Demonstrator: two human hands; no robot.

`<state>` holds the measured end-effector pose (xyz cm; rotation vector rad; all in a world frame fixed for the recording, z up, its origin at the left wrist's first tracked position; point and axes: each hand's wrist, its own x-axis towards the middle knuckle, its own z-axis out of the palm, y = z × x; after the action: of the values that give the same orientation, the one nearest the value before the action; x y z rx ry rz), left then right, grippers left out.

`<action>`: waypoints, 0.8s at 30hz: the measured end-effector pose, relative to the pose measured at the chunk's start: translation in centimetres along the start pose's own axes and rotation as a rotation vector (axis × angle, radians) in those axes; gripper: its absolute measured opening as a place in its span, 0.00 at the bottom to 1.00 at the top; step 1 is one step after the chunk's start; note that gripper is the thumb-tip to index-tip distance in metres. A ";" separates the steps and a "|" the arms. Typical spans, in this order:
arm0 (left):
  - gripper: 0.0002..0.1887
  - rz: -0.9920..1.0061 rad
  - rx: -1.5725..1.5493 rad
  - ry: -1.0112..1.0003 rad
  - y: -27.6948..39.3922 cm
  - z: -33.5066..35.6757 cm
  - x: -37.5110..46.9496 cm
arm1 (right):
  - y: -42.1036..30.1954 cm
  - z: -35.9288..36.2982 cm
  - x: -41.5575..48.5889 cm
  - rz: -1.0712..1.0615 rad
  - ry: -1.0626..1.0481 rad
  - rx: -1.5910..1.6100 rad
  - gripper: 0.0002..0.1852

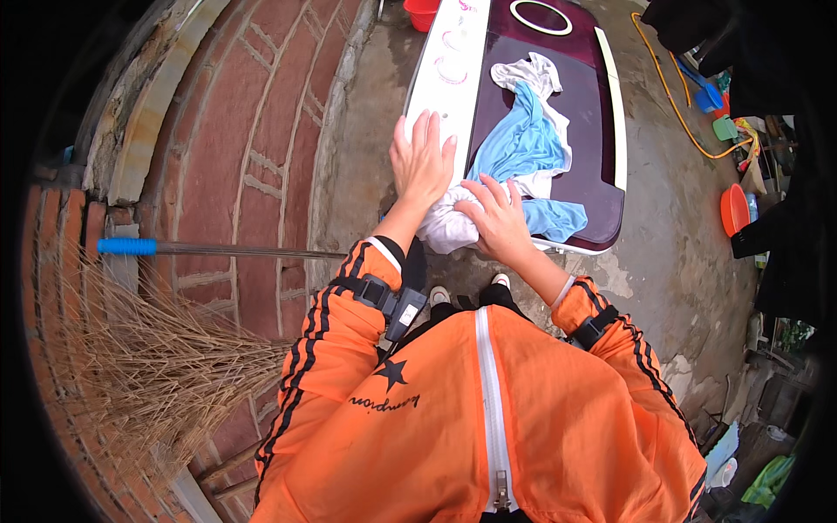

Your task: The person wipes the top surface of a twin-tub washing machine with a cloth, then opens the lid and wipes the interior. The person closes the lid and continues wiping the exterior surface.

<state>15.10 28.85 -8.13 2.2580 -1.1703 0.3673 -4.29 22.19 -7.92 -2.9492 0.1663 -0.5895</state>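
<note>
A twin-tub washing machine (446, 72) with a white control panel and a dark purple lid stands before me. Across its lid lies a rumpled white and light-blue garment (523, 140), with a blue part hanging near the lower edge. My left hand (424, 157) rests palm down over the panel, fingers spread, holding nothing that I can see. My right hand (495, 219) lies on the white bunched cloth (448, 225) at the near corner, its fingers bent over it; whether it grips the cloth is hidden.
A brick wall (261, 131) runs along the left, with a twig broom (176, 366) and a blue-handled pole (127, 246) near it. A red basin (422, 10) sits behind the machine. On the right are a yellow hose (664, 98), an orange basin (735, 209) and a blue container (708, 98).
</note>
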 end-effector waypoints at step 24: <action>0.31 0.130 0.144 -0.050 -0.8 0.0 -0.3 | 2.5 -1.0 -5.3 0.148 0.134 0.028 0.30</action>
<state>15.60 29.46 -8.58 2.3310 -1.3602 0.4613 -9.78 20.31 -9.39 -2.8389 0.3822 -0.7612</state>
